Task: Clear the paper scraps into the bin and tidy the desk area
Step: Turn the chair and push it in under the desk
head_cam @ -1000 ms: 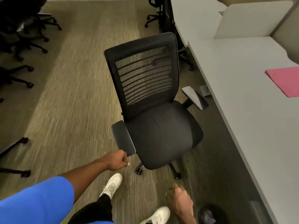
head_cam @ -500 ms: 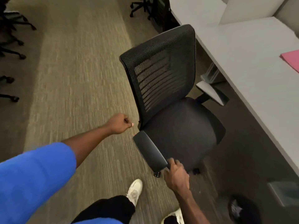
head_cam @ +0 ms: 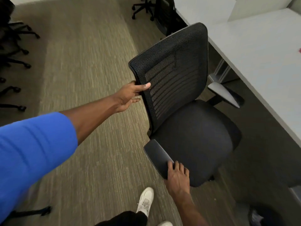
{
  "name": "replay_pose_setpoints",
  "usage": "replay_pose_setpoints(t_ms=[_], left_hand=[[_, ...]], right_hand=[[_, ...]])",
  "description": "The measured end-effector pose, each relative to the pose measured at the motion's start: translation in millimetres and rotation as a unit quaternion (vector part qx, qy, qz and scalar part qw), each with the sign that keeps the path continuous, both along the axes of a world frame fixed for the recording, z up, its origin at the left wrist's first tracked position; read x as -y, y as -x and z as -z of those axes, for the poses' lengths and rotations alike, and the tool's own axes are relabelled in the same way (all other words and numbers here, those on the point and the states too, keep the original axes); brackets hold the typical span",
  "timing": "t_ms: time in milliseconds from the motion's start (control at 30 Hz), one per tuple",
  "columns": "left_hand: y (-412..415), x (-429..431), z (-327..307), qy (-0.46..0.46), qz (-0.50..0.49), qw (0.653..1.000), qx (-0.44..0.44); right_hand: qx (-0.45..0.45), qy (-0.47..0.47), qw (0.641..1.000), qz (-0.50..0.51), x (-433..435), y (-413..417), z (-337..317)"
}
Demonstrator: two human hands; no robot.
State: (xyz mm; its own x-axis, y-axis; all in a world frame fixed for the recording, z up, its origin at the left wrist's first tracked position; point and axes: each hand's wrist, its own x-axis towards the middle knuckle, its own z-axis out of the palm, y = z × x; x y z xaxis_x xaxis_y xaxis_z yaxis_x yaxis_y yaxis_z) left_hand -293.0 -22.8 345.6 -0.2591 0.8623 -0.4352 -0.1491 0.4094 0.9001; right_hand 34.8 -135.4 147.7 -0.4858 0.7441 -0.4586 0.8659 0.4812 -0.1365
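Observation:
A black mesh-backed office chair (head_cam: 192, 141) stands on the carpet beside the long grey desk (head_cam: 260, 51), its seat turned toward the desk. My left hand (head_cam: 130, 95) grips the left edge of the mesh backrest, thumb over the front. My right hand (head_cam: 177, 176) holds the near end of the chair's near armrest (head_cam: 157, 158). A dark round bin (head_cam: 267, 216) with crumpled paper inside sits on the floor at the bottom right, under the desk edge. A sliver of a pink sheet (head_cam: 300, 50) shows at the right edge on the desk.
Other black office chairs stand at the far left (head_cam: 14, 46) and at the top by the desk (head_cam: 156, 10). A white desk divider (head_cam: 257, 7) rises at the top right. My white shoes (head_cam: 145, 201) are on the carpet below the chair.
My left hand went from a closed fist beside the chair to gripping the backrest edge. My right hand stays on the armrest. The chair has turned and shifted toward the desk.

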Motion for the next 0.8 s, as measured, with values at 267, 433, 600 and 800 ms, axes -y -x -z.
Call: replay_pose_setpoints(t_ms=[267, 433, 600, 800], left_hand=[[-17, 26, 10, -0.027, -0.004, 0.999, -0.02], [-29, 64, 10, -0.032, 0.001, 0.999, -0.007], [-47, 111, 9, -0.033, 0.024, 0.999, 0.003], [-63, 167, 12, -0.03, 0.083, 0.995, 0.053]], right_hand=[[0.001, -0.009, 1.0, 0.017, 8, -25, -1], [0.013, -0.011, 0.999, 0.042, 14, -50, -6], [0.019, 0.012, 0.998, 0.056, 11, -74, -17], [-0.099, -0.005, 0.994, 0.04, 5, -41, -74]])
